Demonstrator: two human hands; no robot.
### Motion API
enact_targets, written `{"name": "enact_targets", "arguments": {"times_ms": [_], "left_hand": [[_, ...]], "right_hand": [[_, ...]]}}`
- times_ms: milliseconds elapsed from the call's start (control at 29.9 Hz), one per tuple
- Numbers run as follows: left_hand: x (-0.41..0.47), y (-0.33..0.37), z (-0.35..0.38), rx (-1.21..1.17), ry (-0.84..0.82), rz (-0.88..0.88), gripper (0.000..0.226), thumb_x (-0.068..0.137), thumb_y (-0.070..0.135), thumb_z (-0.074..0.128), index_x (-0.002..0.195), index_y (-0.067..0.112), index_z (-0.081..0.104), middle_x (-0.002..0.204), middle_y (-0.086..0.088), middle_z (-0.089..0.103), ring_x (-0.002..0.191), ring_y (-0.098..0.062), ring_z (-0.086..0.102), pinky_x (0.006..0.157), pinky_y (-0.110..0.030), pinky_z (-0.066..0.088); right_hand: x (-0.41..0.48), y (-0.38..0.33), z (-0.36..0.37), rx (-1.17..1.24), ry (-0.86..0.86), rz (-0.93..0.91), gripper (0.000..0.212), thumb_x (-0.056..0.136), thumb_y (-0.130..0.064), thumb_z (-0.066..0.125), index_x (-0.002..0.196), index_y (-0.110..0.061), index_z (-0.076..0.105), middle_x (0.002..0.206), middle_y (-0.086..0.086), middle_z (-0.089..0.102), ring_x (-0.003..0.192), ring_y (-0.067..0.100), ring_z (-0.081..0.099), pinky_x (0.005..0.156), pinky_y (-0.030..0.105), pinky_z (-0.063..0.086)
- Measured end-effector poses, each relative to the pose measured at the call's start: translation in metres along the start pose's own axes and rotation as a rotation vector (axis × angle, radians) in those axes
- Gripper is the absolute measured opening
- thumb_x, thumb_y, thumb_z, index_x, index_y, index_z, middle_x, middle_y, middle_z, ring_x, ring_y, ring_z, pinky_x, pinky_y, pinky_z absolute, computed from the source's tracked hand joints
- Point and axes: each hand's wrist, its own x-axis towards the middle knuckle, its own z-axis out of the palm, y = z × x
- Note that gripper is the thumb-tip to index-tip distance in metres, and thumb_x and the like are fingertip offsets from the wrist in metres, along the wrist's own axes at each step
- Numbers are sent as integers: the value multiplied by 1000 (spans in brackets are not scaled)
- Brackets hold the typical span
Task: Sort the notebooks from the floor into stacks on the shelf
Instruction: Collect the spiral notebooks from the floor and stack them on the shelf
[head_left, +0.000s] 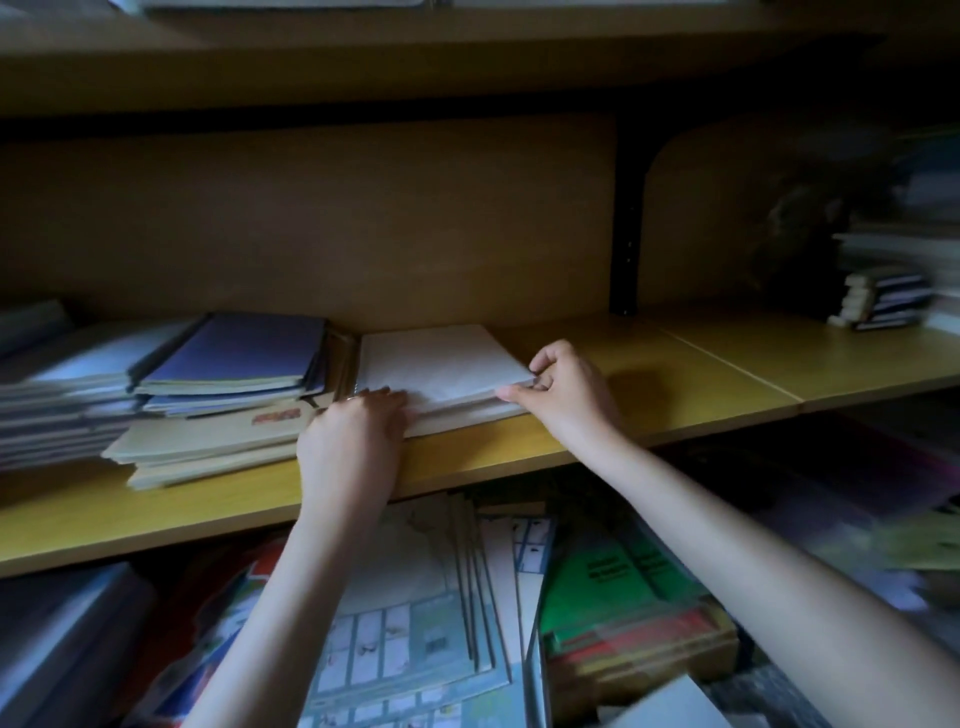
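A white notebook (439, 364) lies on top of a low stack in the middle of the yellow wooden shelf (675, 374). My left hand (353, 441) rests flat on the stack's near left corner. My right hand (563, 387) pinches the stack's near right corner between thumb and fingers. To the left sits a stack of blue-purple notebooks (239, 358) on top of beige notebooks (208, 441). Another stack of pale and dark notebooks (57, 395) stands at the far left.
Below the shelf lie sticker sheets (410, 613), green and red booklets (623, 592) and a grey folder (57, 639). Dark books (883, 301) are piled at the shelf's right end. An upper shelf board (415, 78) overhangs. A dark bracket (626, 218) runs up the back panel.
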Motion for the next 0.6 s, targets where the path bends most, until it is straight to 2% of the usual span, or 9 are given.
{"name": "enact_targets", "arguments": {"times_ms": [100,234,368,468,535,602], "left_hand": [[-1,-2,6,4,24,16,7,80,18,70,84,16,75,83,-9,73,71,-33,67,60,-34,49],[-4,-9,14,22,75,66,10,80,13,64,83,15,73,87,-5,72,80,-27,67,69,-32,48],[-14,-11,19,0,97,87,31,79,18,49,100,13,72,107,-6,71,100,-28,65,85,-36,47],[-38,-3,19,-19,119,100,33,82,21,49,108,14,68,118,-6,65,111,-28,58,93,-38,41],[-64,8,17,-128,137,168,30,83,20,48,107,13,65,120,-6,62,114,-27,53,96,-39,36],[-93,25,17,-204,113,348,28,81,18,51,106,13,63,118,-7,60,115,-25,50,101,-42,34]], "right_hand": [[-1,-1,3,-82,39,12,37,75,-44,73,92,-23,47,71,-10,49,60,7,49,47,22,28],[-8,-1,3,-230,19,-57,32,81,-46,66,95,-24,48,72,-11,51,60,7,50,45,21,29],[-17,0,1,-387,80,-174,22,89,-39,59,100,-23,48,77,-8,57,59,11,50,43,22,28],[-34,10,-5,-158,89,-332,15,90,-15,55,104,-20,51,66,-12,45,56,4,44,49,22,33],[-58,24,-18,-4,123,-506,19,86,-4,55,102,-13,55,73,-8,45,67,9,48,59,22,39],[-90,46,-34,-61,147,-665,20,84,-2,52,103,-7,56,83,0,51,78,15,51,70,24,42]]}}
